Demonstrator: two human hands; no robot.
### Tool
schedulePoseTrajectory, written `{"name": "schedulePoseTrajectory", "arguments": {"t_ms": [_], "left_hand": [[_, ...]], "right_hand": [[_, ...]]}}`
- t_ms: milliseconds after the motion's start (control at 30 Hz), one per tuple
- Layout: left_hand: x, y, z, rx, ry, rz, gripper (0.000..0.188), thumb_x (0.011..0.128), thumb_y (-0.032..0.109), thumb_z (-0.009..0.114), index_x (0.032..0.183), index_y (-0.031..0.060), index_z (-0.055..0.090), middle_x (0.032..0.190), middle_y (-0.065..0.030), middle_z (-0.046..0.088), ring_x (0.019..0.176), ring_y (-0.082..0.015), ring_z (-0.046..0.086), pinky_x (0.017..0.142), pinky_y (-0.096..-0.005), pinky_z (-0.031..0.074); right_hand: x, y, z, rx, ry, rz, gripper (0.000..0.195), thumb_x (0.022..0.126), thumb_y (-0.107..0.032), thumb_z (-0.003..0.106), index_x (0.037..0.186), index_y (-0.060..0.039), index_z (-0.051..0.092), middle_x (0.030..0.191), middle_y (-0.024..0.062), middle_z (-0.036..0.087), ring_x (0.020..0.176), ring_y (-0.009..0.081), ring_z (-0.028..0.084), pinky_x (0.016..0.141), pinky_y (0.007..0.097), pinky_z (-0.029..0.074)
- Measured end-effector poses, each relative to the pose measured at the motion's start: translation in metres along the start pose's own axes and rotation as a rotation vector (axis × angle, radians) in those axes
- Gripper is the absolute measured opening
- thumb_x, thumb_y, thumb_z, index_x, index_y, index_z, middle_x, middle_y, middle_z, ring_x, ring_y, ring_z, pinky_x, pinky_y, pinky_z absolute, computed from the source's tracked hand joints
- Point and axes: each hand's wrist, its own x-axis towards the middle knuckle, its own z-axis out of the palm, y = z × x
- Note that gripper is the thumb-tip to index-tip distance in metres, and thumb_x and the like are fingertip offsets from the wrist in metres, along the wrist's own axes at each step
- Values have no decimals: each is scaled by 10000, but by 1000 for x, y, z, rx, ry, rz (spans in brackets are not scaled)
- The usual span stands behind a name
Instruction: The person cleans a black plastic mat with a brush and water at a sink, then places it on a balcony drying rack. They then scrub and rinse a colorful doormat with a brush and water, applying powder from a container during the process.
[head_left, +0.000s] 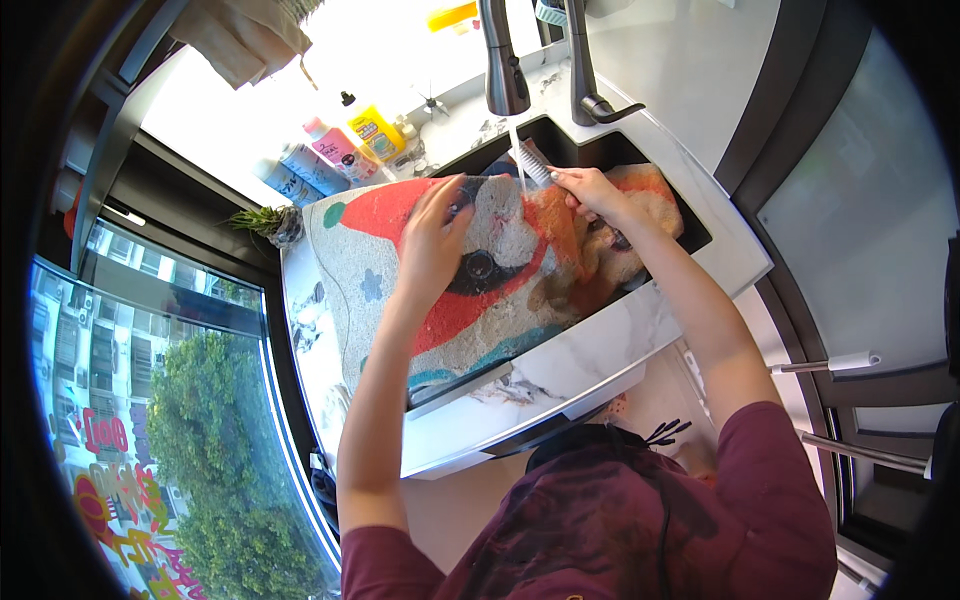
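A patterned mat (495, 315) in red, grey and teal lies draped over the dark sink (694, 229), its right part bunched up and sagging into the basin. My right hand (589, 191) grips a scrub brush (534, 166), bristles in view, just above the folded part. From the pull-down faucet (508, 82) a stream of water (517, 150) falls beside the brush onto the mat. My left hand (435, 240) is over the flat part of the mat with its fingers apart and nothing in it. Whether its fingers press on the fabric is hard to tell.
Along the sill stand a yellow bottle (373, 131), a pink bottle (339, 150) and blue-white cans (311, 169). A small potted plant (274, 223) sits at the counter's left corner. The faucet handle (611, 112) juts out behind the sink. A large window (202, 420) is on the left.
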Motion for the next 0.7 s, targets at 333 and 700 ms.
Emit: {"name": "schedulePoseTrajectory", "arguments": {"t_ms": [333,700], "left_hand": [[137,-33,130,-3,-32,-270,390,904,394,627,951,7,620,969,-172,677,870,-272,665,747,-377,535],[44,-109,95,344,-416,-404,572,951,538,414,1271,88,563,1023,-241,670,1000,-389,635,860,-458,492]], "right_hand": [[-22,20,-46,795,-457,464,249,1011,-414,432,944,-178,479,629,-63,400,442,20,301,380,179,226],[-20,33,33,-765,10,-134,491,985,-291,443,1459,-185,367,974,259,661,855,413,652,788,484,519]]}}
